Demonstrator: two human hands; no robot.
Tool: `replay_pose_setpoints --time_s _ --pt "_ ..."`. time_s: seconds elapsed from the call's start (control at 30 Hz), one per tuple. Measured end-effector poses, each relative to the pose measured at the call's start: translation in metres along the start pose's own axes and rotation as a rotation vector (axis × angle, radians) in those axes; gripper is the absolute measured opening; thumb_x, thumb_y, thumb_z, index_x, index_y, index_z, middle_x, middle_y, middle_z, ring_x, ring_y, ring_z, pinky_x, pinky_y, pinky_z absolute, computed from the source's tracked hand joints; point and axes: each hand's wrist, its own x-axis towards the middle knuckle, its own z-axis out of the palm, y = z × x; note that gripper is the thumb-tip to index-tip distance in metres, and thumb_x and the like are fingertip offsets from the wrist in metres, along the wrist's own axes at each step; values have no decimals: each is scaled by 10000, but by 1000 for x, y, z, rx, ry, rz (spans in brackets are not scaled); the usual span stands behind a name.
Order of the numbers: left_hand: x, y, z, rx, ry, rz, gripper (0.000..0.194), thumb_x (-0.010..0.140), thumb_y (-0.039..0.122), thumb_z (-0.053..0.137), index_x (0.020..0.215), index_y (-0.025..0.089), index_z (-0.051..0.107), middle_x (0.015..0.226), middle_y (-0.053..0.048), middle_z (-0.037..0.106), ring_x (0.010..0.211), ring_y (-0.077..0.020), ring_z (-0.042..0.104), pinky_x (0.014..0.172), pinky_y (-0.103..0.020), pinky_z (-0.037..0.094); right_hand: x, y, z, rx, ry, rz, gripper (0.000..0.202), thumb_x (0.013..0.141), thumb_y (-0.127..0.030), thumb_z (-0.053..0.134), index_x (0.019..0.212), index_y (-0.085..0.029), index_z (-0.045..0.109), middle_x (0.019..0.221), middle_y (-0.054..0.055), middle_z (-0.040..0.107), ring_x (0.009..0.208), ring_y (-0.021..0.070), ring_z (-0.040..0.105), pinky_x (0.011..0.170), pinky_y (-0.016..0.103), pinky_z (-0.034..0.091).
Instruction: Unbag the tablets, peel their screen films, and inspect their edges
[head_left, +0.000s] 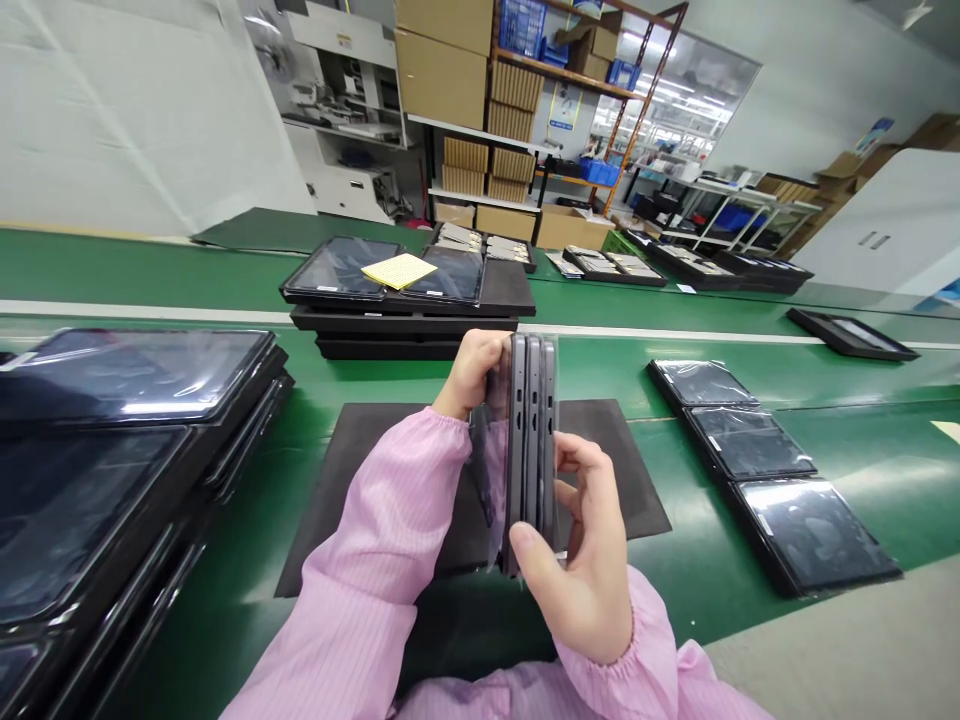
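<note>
Both of our hands are closed around a small stack of three grey tablets (531,440), held on edge above the black mat (360,470) on the green bench (750,620). Our left hand (472,370) wraps the far upper end of the stack from the left, fingers curled over the top edge, the wrist bent and the pink sleeve (390,540) running down toward us. Our right hand (585,560) grips the near lower end, the thumb pressed flat against the near edge and the fingers folded around the right face.

We see only the thin side edges of the tablets, so their screens and backs are hidden from us. A clear film or bag hangs on the left face of the stack, and how far it reaches is hard to make out. Our left palm is covered by the stack, and our right fingertips are partly tucked behind it.

The long axis of the stack runs away from us, its far end raised a little, and the broad faces point left and right. The three sit pressed side by side, edges level.

To our left a stack of black trays (127,470) holds more tablets, cut off by the frame. Ahead another tray stack (409,305) carries a yellow sheet (399,270). To our right three wrapped tablets (757,455) lie flat in a row on the bench
</note>
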Motion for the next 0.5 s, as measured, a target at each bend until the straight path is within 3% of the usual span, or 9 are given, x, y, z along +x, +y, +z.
replay_pose_setpoints --time_s 0.2,0.37,0.5 --pt "-3 21 5 47 -106 112 810 795 929 482 615 158 653 550 -41 605 475 -157 486 509 -328 378 -3 -2 -4 -40 -18 -2 441 871 -193 607 1287 -328 545 1041 -7 627 954 142 669 826 243 622" --pt "-6 29 7 54 -124 123 815 781 938 494 604 156 641 529 -33 599 456 -151 493 505 -306 415 -4 2 -4 -30 -11 -17 314 934 -185 542 1221 -312 546 948 -21 617 850 134 675 770 256 605" --pt "-7 30 11 44 -145 95 812 762 941 516 600 154 640 517 -31 591 457 -149 489 502 -299 415 -3 0 -2 -116 48 -49 248 905 -193 570 1116 -308 507 827 -60 558 710 111 628 685 226 561"
